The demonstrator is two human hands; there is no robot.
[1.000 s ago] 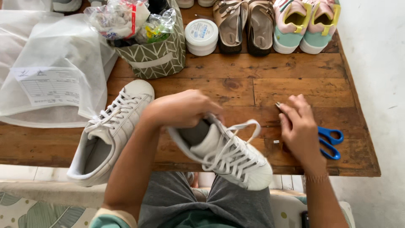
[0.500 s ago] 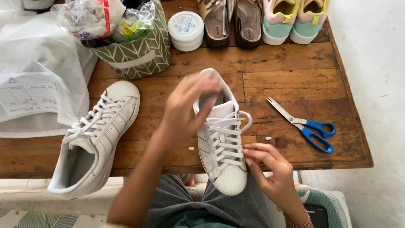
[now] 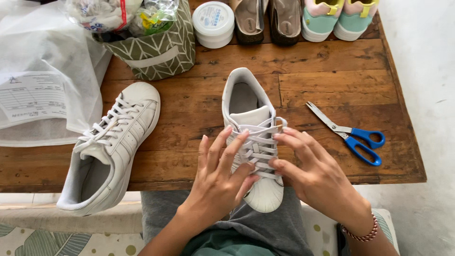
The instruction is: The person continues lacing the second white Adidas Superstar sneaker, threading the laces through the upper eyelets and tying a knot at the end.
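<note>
At the far left of the wooden table (image 3: 332,61) lies a translucent white plastic bag (image 3: 42,61) with a printed sheet inside. Just right of it stands a green patterned fabric basket (image 3: 159,52) stuffed with crumpled wrappers. Near the left front edge lies a white sneaker (image 3: 111,147), laced, its heel hanging over the table's near edge.

In the middle, a second white sneaker (image 3: 251,137) stands upright with its toe toward the person, the toe cap jutting past the near edge. The left hand (image 3: 220,180) rests on its left side with fingers spread and loose, the fingertips touching the white laces (image 3: 258,144). The right hand (image 3: 315,173) meets it from the right, fingers loosely curved, the tips pressing on the laces; neither hand is clenched.

Beyond the shoe, at the far edge, sit a round white tub (image 3: 213,18), a pair of brown sandals (image 3: 268,19) and pastel sneakers (image 3: 339,16). To the right lie blue-handled scissors (image 3: 350,135), blades closed, well apart from the right hand.
</note>
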